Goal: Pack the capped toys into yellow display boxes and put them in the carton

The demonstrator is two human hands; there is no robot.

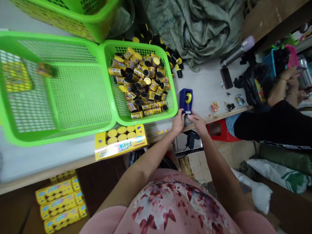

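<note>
Smooth plastic tape dispenser (183,101), glossy card box (121,148).

Tabletop (204,84): fairly bright, soft light
Yellow boxes (63,198), lower L: dim, in shadow
Tape dispenser (184,100), ctr: sl. blurry
Green basket (60,136), far L: wide-angle stretch
Black sleeve (263,123), R: v. dark, detail lost

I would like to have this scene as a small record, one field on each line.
left hand: at the near end of the blue tape dispenser
right hand: at the same end, opposite side
held item: too small to tell
green basket: left of the dispenser, with piled small yellow-and-black containers
yellow box: at the table edge, round yellow tops showing
</note>
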